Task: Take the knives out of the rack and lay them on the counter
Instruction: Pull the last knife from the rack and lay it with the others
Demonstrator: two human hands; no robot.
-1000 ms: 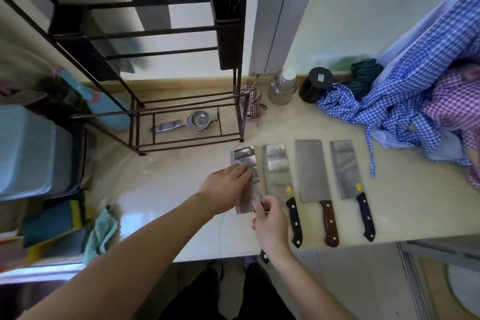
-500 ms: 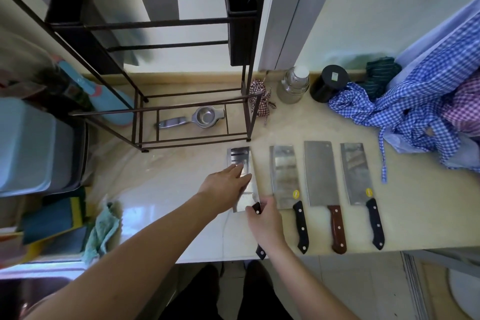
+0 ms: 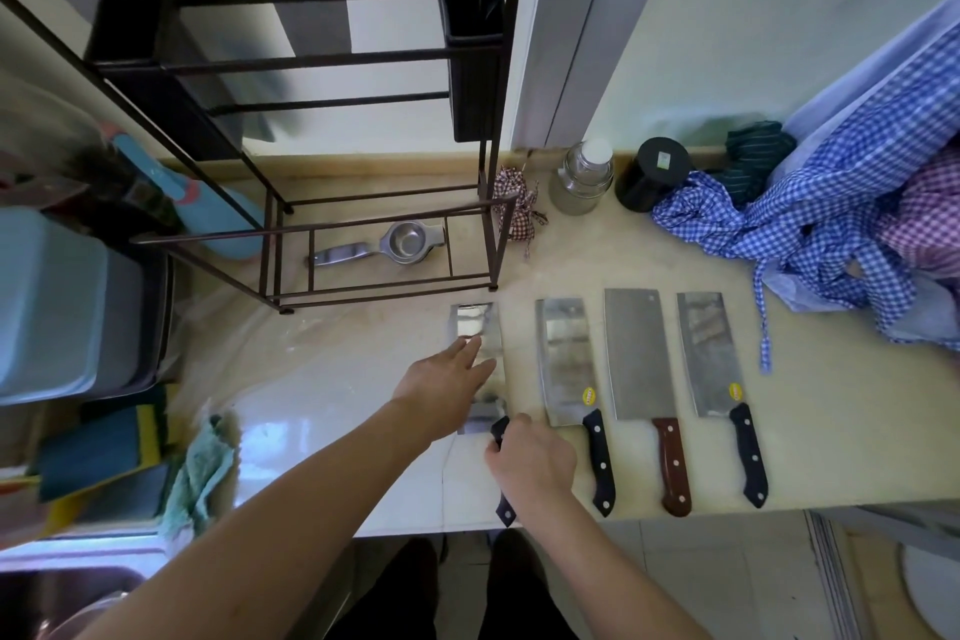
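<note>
A row of cleavers lies on the beige counter (image 3: 857,431), blades pointing away from me. The leftmost cleaver (image 3: 475,327) has a shiny blade; my left hand (image 3: 447,387) rests flat on it, fingers spread. My right hand (image 3: 530,460) is closed around its black handle near the counter's front edge. To its right lie a black-handled cleaver (image 3: 563,364), a brown-handled cleaver (image 3: 636,353) and another black-handled cleaver (image 3: 709,353). The dark metal rack (image 3: 363,218) stands behind at the left, with a black utensil cup (image 3: 472,62) on its right post.
A metal strainer (image 3: 384,244) lies under the rack. A glass jar (image 3: 582,179) and a black canister (image 3: 654,174) stand at the wall. Blue checked cloth (image 3: 810,244) is heaped at the right. A blue bin (image 3: 57,307), sponges and a green rag (image 3: 200,473) sit at the left.
My view has shifted slightly, so the scene sits further right in frame. Both hands stay on the leftmost cleaver, which lies in the same place beside the others.
</note>
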